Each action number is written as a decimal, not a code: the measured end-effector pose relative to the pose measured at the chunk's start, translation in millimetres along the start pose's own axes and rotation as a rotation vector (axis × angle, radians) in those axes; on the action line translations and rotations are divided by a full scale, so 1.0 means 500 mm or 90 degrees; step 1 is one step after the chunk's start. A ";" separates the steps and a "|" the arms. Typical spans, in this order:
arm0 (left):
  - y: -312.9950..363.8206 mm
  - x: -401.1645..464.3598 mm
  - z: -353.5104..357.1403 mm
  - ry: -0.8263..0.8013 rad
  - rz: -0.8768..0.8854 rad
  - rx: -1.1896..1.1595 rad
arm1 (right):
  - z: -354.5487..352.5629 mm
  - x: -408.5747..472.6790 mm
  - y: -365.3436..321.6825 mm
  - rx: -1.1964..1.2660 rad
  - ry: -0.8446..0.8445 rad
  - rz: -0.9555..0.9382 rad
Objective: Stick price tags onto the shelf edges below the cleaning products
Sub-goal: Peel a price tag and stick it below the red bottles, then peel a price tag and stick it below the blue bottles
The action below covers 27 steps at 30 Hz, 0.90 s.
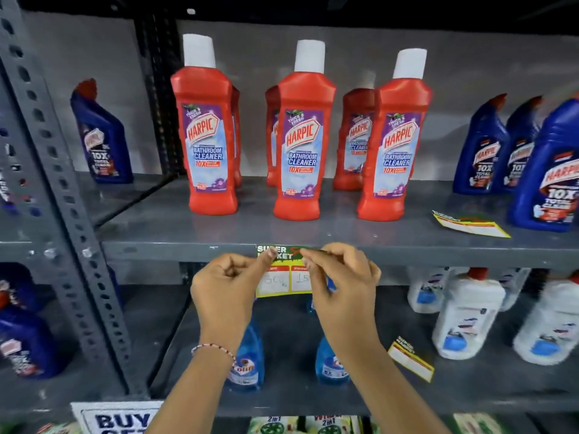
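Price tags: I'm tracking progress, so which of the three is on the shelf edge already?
The price tag under the middle red bottle, pressed by both hands; the other two lie loose on the shelves at right.

Red bathroom cleaner bottles: six
Blue toilet cleaner bottles: six visible
White bottles: five
Blue spray bottles: two
Price tags: three
Hands: two
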<state>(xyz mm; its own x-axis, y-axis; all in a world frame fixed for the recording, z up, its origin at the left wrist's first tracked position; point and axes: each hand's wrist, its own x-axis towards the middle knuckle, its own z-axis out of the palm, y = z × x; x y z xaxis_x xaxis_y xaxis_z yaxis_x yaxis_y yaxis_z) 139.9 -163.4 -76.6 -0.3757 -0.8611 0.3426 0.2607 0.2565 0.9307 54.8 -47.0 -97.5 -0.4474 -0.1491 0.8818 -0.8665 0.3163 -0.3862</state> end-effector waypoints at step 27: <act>0.142 -0.104 0.434 -0.387 0.072 0.044 | -0.341 0.203 0.312 -0.266 -0.102 0.258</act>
<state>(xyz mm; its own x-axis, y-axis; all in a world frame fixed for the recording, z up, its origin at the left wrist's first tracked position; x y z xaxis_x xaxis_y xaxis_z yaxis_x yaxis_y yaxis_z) -15.3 -5.1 -0.8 -0.7938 -0.4279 0.4322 0.2778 0.3771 0.8835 -88.1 147.2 -22.2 -0.7801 -0.0684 0.6219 -0.4740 0.7134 -0.5162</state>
